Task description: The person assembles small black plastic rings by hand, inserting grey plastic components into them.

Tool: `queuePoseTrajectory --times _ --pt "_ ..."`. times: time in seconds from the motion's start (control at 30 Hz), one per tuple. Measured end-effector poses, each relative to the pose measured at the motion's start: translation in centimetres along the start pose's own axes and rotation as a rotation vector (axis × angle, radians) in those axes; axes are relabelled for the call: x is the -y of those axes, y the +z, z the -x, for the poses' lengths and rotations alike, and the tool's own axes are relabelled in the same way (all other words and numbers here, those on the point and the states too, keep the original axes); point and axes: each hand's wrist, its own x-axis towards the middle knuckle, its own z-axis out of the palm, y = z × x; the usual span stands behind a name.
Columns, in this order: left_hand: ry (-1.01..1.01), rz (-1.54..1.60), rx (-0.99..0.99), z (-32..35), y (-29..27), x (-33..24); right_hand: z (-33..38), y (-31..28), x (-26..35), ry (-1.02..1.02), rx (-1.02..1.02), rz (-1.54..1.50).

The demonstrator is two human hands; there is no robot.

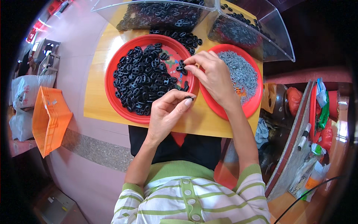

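A round red tray [109,93] on the table holds a heap of small black oval plastic pieces with two holes [140,80]. Between the thumb and forefinger of my left hand [166,112], above the tray's near right rim, is one such piece [189,98], partly hidden. My right hand [210,72] reaches over the right rim, its thumb and forefinger pinching at a black piece [181,67] in a little cluster. Under my right wrist lies a second red tray [215,108], full of small thin grey pieces [242,72] that look like pins or screws.
Two clear plastic bins [209,16] with more black pieces stand at the table's far side. Loose black pieces [182,37] lie before them on the yellow table [97,74]. An orange crate [50,119] sits on the left; a cluttered shelf [294,138] is on the right.
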Motion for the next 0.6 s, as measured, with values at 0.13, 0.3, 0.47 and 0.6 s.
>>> queuePoseTrajectory --times 0.13,0.3,0.47,0.6 --pt "0.002 0.061 -0.021 0.0 0.4 -0.3 -0.7 1.4 0.0 -0.123 0.038 0.36" --pt "-0.034 0.043 -0.01 -0.2 0.4 -0.2 -0.8 2.2 -0.1 -0.14 0.072 0.485" --pt "-0.022 0.049 -0.02 0.0 0.4 -0.1 -0.1 1.0 0.6 -0.066 0.018 0.227" --pt "-0.025 0.099 -0.02 0.0 0.2 0.1 2.0 -0.6 1.4 0.271 0.011 -0.292"
